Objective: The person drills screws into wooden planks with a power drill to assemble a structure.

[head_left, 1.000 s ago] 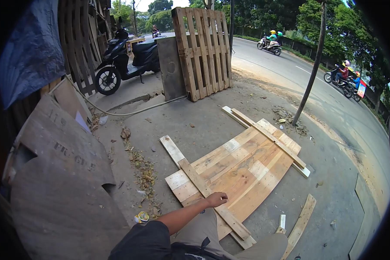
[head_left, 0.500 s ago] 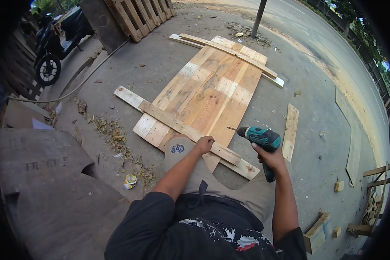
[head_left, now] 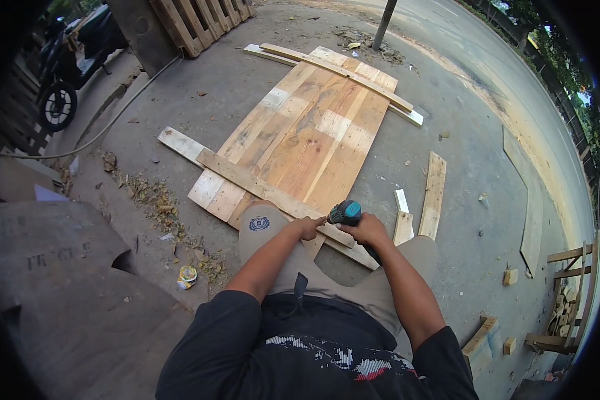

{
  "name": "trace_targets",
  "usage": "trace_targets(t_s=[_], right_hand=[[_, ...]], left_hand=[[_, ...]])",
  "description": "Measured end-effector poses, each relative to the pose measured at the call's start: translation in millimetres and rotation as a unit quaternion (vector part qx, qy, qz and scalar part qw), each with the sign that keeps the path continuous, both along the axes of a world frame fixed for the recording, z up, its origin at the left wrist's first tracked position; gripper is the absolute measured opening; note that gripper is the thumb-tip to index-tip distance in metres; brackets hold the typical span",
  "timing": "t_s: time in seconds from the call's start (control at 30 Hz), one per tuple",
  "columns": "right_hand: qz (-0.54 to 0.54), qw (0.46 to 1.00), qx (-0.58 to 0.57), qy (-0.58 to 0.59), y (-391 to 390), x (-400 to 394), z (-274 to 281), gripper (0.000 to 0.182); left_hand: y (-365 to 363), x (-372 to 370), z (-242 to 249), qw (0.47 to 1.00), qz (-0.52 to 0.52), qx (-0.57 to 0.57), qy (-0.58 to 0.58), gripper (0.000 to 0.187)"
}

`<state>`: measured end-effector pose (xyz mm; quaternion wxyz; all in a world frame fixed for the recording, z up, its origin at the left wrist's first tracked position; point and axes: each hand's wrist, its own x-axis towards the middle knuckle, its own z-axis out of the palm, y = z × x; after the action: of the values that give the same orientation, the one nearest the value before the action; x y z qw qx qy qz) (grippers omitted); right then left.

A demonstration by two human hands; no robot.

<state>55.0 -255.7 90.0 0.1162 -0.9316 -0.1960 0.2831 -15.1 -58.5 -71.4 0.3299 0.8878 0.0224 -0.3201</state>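
Observation:
My right hand (head_left: 368, 231) is wrapped round the grip of a teal and black cordless drill (head_left: 347, 211). The drill's front end points left, close to the fingertips of my left hand (head_left: 307, 228). Those fingers are pinched together just above a wooden batten (head_left: 260, 187); whatever sits between them is too small to make out. That batten lies across the near end of a panel of joined wooden planks (head_left: 300, 147). Under the panel's near end a second board (head_left: 180, 145) sticks out at the left.
Two more strips (head_left: 340, 72) cross the panel's far end. Loose boards (head_left: 433, 193) and wood blocks (head_left: 510, 277) lie to the right. On the left are a dark sheet (head_left: 67, 280), dry leaves (head_left: 157, 203), a hose (head_left: 123, 110) and a motorbike (head_left: 63, 73). A pole (head_left: 384, 25) stands beyond.
My right hand has brought the drill left and down, from beside the panel to my left hand at the batten. A short white piece and a small board now show on the ground behind it.

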Motion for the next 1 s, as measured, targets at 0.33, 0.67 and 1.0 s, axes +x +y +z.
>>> trace_targets(t_s=[0.33,0.67,1.0], right_hand=[[-0.027,0.999,0.006,0.047,-1,-1,1,0.067],[0.078,0.996,-0.029,0.024,7,-2,12,0.069],[0.133,0.988,-0.043,0.062,23,7,2,0.058]], left_hand=[[-2,2,29,0.998,-0.007,0.016,0.059,0.079],[1,1,12,1.0,0.019,-0.005,0.019,0.071],[-33,58,163,0.96,0.125,-0.195,-0.156,0.056]])
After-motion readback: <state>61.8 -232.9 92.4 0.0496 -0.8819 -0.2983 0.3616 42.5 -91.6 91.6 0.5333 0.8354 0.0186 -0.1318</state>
